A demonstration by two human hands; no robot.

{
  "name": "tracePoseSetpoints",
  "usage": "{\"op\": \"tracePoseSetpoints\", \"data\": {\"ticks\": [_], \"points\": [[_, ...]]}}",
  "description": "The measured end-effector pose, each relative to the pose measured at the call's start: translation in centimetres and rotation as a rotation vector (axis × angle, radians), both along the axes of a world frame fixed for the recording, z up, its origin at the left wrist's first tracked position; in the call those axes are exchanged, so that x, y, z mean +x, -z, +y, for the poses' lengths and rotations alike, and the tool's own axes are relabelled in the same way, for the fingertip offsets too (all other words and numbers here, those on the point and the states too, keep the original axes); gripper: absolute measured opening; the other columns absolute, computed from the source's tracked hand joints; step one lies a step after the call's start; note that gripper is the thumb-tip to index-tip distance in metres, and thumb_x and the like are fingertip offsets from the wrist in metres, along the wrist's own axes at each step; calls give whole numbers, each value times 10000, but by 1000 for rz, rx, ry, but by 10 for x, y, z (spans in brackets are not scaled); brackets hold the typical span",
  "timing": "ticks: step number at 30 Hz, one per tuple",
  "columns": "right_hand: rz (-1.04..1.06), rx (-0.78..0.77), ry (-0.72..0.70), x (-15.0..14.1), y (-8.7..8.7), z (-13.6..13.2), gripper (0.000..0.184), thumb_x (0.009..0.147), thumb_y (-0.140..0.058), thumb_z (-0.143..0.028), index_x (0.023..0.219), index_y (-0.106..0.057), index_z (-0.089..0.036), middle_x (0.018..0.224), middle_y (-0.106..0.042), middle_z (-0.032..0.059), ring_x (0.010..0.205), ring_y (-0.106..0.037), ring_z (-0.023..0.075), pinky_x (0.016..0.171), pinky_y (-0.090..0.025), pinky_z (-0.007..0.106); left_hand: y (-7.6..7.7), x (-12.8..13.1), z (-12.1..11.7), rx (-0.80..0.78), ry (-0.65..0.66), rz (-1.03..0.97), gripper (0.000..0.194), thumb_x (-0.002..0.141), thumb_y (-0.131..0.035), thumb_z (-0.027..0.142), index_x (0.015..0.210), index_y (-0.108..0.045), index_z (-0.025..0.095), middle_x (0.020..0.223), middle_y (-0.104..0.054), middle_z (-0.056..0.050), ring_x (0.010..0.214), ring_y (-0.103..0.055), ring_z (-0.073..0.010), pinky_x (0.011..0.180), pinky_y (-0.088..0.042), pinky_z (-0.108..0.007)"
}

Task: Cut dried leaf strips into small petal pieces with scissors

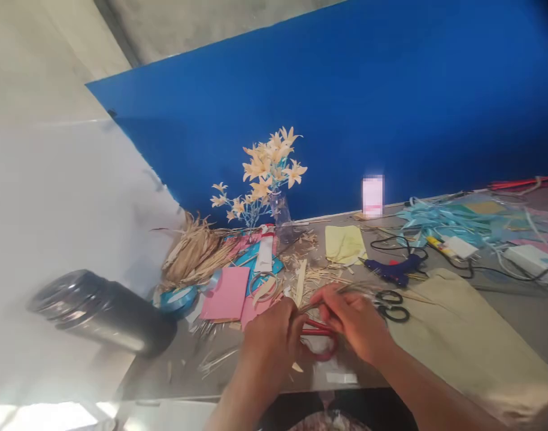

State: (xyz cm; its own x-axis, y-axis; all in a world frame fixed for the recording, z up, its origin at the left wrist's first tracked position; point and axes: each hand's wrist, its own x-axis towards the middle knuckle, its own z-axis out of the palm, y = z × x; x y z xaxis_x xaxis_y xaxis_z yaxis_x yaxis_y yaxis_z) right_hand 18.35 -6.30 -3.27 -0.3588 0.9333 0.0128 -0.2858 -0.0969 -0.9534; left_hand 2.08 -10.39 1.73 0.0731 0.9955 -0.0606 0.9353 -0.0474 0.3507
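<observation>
My left hand (274, 332) is closed on one end of a thin tan bundle of dried fibre strands (310, 304). Just to its right, my right hand (357, 323) pinches the same bundle, whose loose ends trail off to the right past the black scissor handles (393, 306). Beneath both hands lies a red-handled tool (321, 347); its working end is hidden, so I cannot tell its kind. Pink paper sheets (226, 293) and a roll of tape (263, 286) lie just beyond my left hand.
A dark flask (107, 311) stands at the left. Behind are dried husks (188, 251), a vase (281, 218) with cream flowers (269, 161), and yellow paper (345, 244). A blue glue gun (394, 269), beige cloth (471, 335) and turquoise ribbons (444, 220) lie to the right.
</observation>
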Motion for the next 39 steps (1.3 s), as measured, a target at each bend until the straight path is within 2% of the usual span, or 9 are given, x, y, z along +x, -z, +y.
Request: {"op": "tracePoseSetpoints", "data": {"ticks": [3,8,13,17,20,23,30,36,39], "points": [[149,-99,133,24,4,8,433,792,-690,-576,747,-682,-145,513,-479,-43,425,-268,48,439,-230,210,7,-12,-2,40,112,-202,360,976,-334,372,819,-620,220,772,-685,-42,736,-623,-193,658,-409,-267],[245,-99,241,42,-4,16,411,715,-785,-546,746,-712,-143,470,-507,-37,385,-248,32,414,-217,194,16,-13,0,45,132,-287,384,972,-339,375,700,-552,210,644,-583,-16,627,-525,-170,615,-367,-257],[350,-81,180,54,-10,10,392,781,-727,-548,714,-724,-162,459,-551,-13,338,-262,28,373,-203,189,16,-10,-3,74,224,-435,355,970,-362,368,733,-567,202,676,-569,-19,622,-489,-156,610,-337,-256],[220,31,112,65,-11,1,363,797,-728,-517,778,-756,-156,493,-619,33,319,-369,58,359,-251,210,5,-21,-3,-78,254,-552,387,955,-397,419,677,-546,194,621,-499,5,596,-437,-141,594,-325,-250],[134,72,242,66,-9,1,301,744,-798,-444,753,-758,-146,516,-640,48,324,-424,76,350,-264,214,0,-28,4,-220,242,-623,406,944,-419,454,681,-566,182,639,-512,4,632,-454,-141,624,-340,-244],[283,-24,324,59,-5,4,333,707,-813,-479,666,-731,-159,437,-575,8,301,-348,43,333,-214,183,9,-31,13,-358,246,-738,435,924,-456,515,705,-593,166,655,-516,0,641,-453,-131,623,-338,-239],[458,-81,369,44,9,10,288,686,-841,-404,665,-709,-150,411,-539,-32,313,-218,-15,367,-204,145,33,-41,27,-731,176,-1011,455,851,-572,582,691,-562,156,510,-276,85,463,-187,-72,440,-131,-226],[329,-35,184,81,6,15,483,718,-763,-555,981,-744,-150,612,-676,51,343,-338,45,377,-247,205,24,-45,28,-645,125,-921,502,821,-558,648,689,-566,163,500,-254,89,464,-182,-75,427,-150,-211],[308,-19,245,98,5,16,650,702,-716,-662,1099,-717,-147,728,-690,74,422,-422,86,406,-296,232,32,-48,26,-582,100,-889,535,808,-529,690,697,-568,168,503,-246,90,466,-189,-79,423,-166,-205]]}}
